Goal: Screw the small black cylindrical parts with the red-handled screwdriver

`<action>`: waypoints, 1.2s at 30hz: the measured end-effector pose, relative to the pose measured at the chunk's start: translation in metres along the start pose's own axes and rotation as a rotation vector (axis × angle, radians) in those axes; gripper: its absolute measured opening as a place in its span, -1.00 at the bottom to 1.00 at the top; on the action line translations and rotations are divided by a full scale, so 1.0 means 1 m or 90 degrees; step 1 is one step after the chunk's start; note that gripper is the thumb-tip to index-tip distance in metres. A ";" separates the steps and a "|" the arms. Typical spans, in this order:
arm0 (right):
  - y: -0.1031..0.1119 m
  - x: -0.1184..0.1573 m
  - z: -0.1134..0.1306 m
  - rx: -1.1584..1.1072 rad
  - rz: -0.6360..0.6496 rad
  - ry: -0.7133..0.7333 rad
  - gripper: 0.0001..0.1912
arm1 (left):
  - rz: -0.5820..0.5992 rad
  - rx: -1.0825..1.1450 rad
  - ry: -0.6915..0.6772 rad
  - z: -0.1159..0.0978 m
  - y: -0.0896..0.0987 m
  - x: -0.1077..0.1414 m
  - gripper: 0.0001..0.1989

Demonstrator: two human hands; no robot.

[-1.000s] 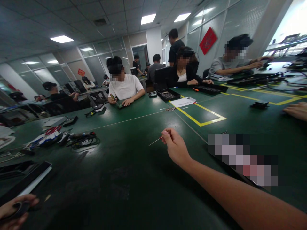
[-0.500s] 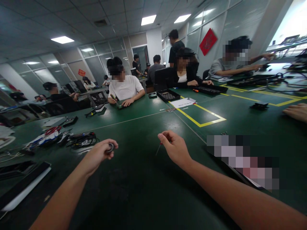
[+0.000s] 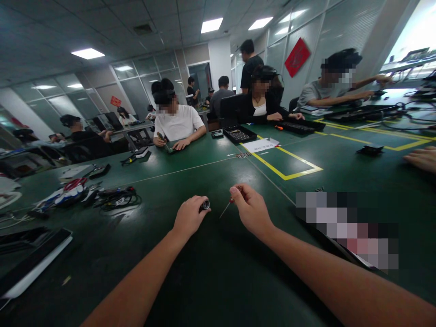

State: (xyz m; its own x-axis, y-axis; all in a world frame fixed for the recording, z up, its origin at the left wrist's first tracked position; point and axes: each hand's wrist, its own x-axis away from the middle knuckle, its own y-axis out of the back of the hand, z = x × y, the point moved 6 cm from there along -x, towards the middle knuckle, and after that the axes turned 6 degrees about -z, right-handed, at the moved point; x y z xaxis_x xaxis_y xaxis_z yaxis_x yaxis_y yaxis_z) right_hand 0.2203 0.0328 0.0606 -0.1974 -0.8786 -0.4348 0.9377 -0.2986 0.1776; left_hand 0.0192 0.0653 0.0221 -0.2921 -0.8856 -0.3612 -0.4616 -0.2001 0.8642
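My left hand (image 3: 191,214) is closed around a small dark cylindrical part (image 3: 205,205), whose round, silvery-rimmed end faces right. What exactly the part is, I cannot make out. Just to the right, my right hand (image 3: 251,210) grips a thin screwdriver (image 3: 226,209) by its reddish handle, mostly hidden in the fingers. The metal shaft slants down and left, its tip a short way from the cylindrical part and not touching it. Both hands are raised over the green tabletop (image 3: 200,277).
Bundled black cables (image 3: 119,197) and other loose gear lie at the left. A black-and-white panel (image 3: 37,268) rests near the left edge. At right is a blurred-out flat item (image 3: 347,231). Across the table, a person in a white shirt (image 3: 179,121) works beside a black tray (image 3: 239,134).
My left hand has moved right with the cylindrical part, close to the screwdriver, and the part's round end now shows. My right hand has hardly moved.
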 end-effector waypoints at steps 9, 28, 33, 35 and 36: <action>-0.005 0.002 -0.004 -0.081 0.016 -0.005 -0.71 | -0.082 0.054 -0.011 -0.005 0.007 0.005 -0.76; -0.009 0.003 -0.003 0.052 0.065 0.002 -0.79 | -0.072 0.184 -0.010 0.000 0.001 0.004 -0.71; -0.014 0.007 -0.005 0.005 0.117 0.009 -0.75 | -0.066 0.174 -0.006 0.002 -0.002 0.003 -0.71; -0.013 0.007 -0.003 0.024 0.101 0.010 -0.64 | -0.062 0.163 -0.022 0.000 -0.002 0.003 -0.72; -0.013 0.007 -0.002 0.038 0.092 0.014 -0.59 | -0.059 0.158 -0.029 -0.001 -0.002 0.003 -0.73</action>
State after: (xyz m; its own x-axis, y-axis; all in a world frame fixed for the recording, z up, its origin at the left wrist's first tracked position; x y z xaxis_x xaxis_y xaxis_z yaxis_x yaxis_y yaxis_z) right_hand 0.2075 0.0315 0.0536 -0.0545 -0.9061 -0.4196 0.9371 -0.1915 0.2919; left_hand 0.0200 0.0632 0.0192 -0.2737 -0.8473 -0.4551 -0.6783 -0.1654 0.7160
